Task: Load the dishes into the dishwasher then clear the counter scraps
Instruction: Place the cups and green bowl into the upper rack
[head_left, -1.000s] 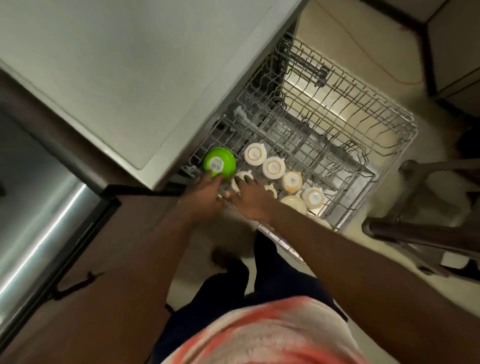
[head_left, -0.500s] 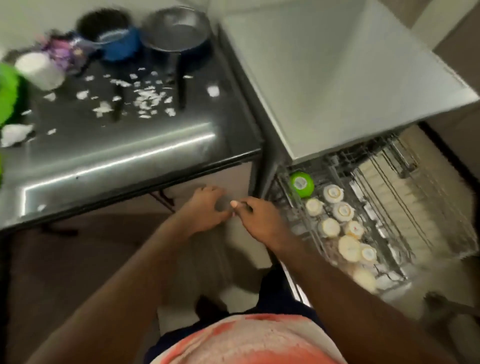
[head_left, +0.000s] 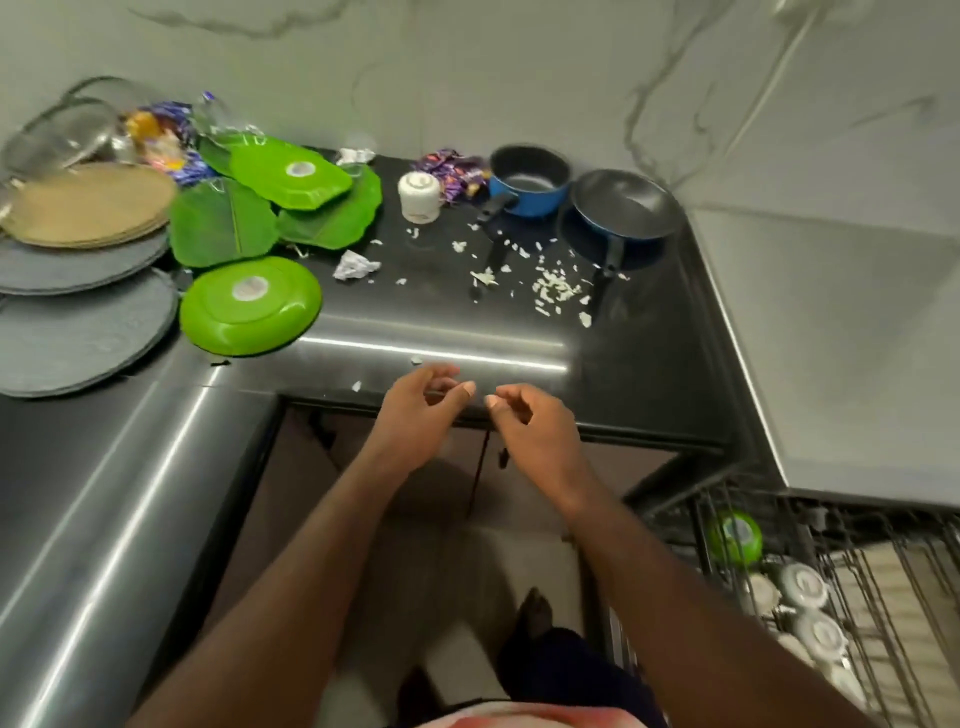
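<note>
Counter (head_left: 467, 332): dark, glossy, L-shaped, filling the left and centre of the frame, with its long run going from lower left up to the marble wall.

Dishwasher rack (head_left: 883, 597): pulled out at lower right, wires running towards the bottom right corner. It held a green bowl (head_left: 736, 535) upside down at its near-left corner and a row of white cups (head_left: 802, 584), also upside down, just below the bowl.

Grey plates (head_left: 78, 332): overlapping at the left edge of the frame, with tan plates (head_left: 88, 202) stacked above them, partly on top.

Green plates: one round plate (head_left: 249, 306) lay face down beside the grey ones. A leaf-shaped plate (head_left: 223, 223) lay above it, long axis roughly vertical in the frame. An angular plate (head_left: 291, 174) lay face down on top of further leaf plates.

Left hand (head_left: 415, 410) and right hand (head_left: 535, 421): both hovered at the counter's front edge, centre frame, thumbs nearly meeting. Fingers were loosely curled on both and held nothing.

Frying pan (head_left: 623, 205): upper right on the counter, handle pointing down the frame. Blue saucepan (head_left: 530, 179): just to its left, handle pointing lower left.

White cup (head_left: 420, 197): upside down, left of the saucepan, beside purple wrappers (head_left: 452, 166).

Crumpled paper (head_left: 356, 265): between the round green plate and the cup.

Scraps (head_left: 556, 288): small white bits scattered below the two pans, a few near the front edge.
</note>
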